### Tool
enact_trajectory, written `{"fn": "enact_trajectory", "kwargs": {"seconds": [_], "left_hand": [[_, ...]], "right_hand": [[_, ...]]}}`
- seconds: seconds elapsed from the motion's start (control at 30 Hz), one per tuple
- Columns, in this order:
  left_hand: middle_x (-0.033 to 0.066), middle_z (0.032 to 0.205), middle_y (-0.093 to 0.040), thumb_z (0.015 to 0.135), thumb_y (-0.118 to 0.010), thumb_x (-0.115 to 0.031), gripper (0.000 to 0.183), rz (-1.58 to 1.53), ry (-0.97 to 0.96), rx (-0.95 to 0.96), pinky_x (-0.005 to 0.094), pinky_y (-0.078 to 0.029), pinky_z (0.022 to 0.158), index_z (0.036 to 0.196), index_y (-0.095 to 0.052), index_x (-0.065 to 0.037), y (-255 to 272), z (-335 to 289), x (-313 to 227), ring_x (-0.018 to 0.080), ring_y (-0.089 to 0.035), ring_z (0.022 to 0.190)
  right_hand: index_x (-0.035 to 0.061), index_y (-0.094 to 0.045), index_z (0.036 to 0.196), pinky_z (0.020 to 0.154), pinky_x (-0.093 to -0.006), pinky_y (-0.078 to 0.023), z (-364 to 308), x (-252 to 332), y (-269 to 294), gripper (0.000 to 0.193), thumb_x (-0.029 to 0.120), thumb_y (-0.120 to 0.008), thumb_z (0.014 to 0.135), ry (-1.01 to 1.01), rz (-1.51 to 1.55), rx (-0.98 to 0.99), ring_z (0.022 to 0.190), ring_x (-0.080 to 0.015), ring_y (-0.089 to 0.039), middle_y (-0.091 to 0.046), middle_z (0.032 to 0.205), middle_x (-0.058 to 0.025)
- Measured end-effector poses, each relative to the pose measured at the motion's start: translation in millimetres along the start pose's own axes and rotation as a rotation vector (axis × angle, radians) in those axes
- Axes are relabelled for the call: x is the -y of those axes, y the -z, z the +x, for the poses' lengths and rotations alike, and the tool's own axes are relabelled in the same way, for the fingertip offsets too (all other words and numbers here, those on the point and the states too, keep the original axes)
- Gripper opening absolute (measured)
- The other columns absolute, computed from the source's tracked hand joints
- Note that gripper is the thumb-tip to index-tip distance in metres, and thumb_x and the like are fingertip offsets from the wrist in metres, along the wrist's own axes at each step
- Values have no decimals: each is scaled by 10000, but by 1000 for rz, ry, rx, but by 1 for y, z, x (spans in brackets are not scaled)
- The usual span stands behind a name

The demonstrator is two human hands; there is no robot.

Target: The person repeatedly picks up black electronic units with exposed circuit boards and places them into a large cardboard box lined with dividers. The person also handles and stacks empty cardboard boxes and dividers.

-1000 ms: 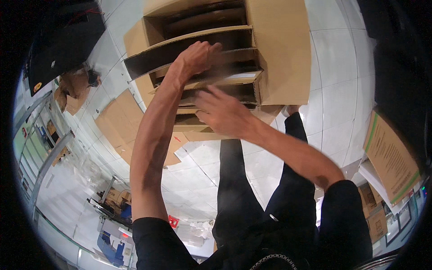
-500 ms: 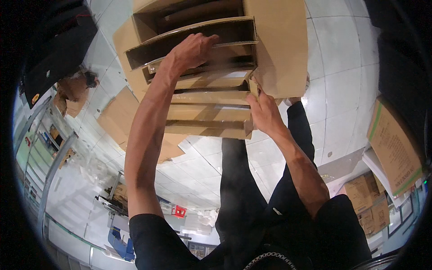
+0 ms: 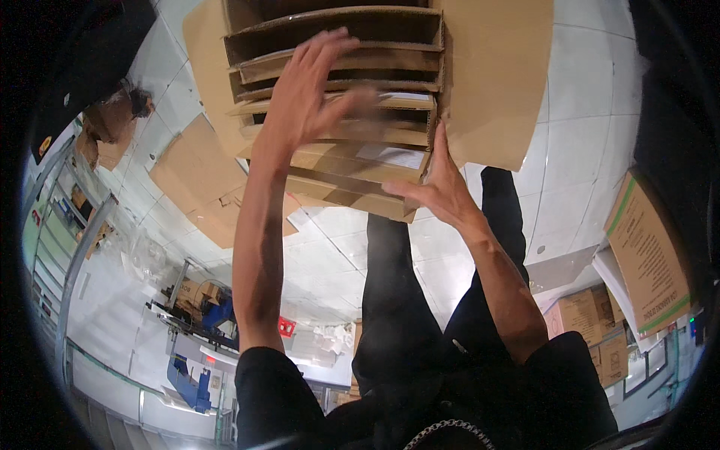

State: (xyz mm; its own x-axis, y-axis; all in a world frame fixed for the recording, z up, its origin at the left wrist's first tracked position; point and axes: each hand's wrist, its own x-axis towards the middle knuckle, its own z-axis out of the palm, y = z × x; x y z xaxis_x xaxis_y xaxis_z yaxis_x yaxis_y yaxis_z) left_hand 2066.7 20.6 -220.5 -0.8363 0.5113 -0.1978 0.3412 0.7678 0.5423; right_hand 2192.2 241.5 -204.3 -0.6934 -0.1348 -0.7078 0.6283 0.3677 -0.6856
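A large brown carton (image 3: 487,82) stands in front of me, its right flap folded outward. Several shallow cardboard boxes (image 3: 337,31) sit in it side by side, with their open sides up. My left hand (image 3: 304,101) hovers over the row, holding nothing, its fingers spread and partly blurred. At the row's right end is my right hand (image 3: 442,187), thumb and fingers wide apart. Its thumb lies by the corner of the nearest shallow box (image 3: 352,196), and its fingers reach up along the carton's edge. A pale sheet (image 3: 394,156) shows inside one near box.
Flattened cardboard (image 3: 199,176) lies on the tiled floor to the left. A metal rail (image 3: 82,262) and clear plastic wrap (image 3: 142,255) are farther left. On the right, a carton with green tape (image 3: 649,259) leans near stacked cartons (image 3: 592,322).
My left hand has let go of the shallow box it held, which now sits lower in the carton. My right hand has opened from the cardboard edge. The view has shifted slightly.
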Motion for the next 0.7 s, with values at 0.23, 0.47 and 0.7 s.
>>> {"fn": "enact_trajectory", "kwargs": {"seconds": [0.23, 0.47, 0.7], "left_hand": [[100, 1525, -208, 783, -548, -674, 784, 161, 141, -9, 491, -149, 1138, 1368, -428, -166, -100, -83, -15, 324, -160, 1405], [122, 1476, -296, 794, -623, -574, 680, 27, 162, -124, 492, -205, 1086, 1300, -480, -142, -111, -90, -21, 321, -250, 1363], [126, 1201, -523, 912, -598, -282, 388, -134, 623, -888, 362, -361, 977, 1200, -503, -39, -68, -196, 35, 244, -483, 1129]], "right_hand": [[-81, -320, 1368, 1064, -396, -317, 42, -56, -17, 778, 318, -697, 817, 108, -240, -247, 1312, -394, -342, -330, 1418, -277], [2, -566, 1139, 815, -375, -491, -14, -95, -12, 389, 224, -681, 840, -20, -173, -651, 969, -282, -593, -535, 1189, -181], [63, -539, 1145, 598, -323, -526, -6, -322, -1, 463, 335, -703, 809, -831, 343, -493, 782, -147, -593, -584, 1052, -99]]}}
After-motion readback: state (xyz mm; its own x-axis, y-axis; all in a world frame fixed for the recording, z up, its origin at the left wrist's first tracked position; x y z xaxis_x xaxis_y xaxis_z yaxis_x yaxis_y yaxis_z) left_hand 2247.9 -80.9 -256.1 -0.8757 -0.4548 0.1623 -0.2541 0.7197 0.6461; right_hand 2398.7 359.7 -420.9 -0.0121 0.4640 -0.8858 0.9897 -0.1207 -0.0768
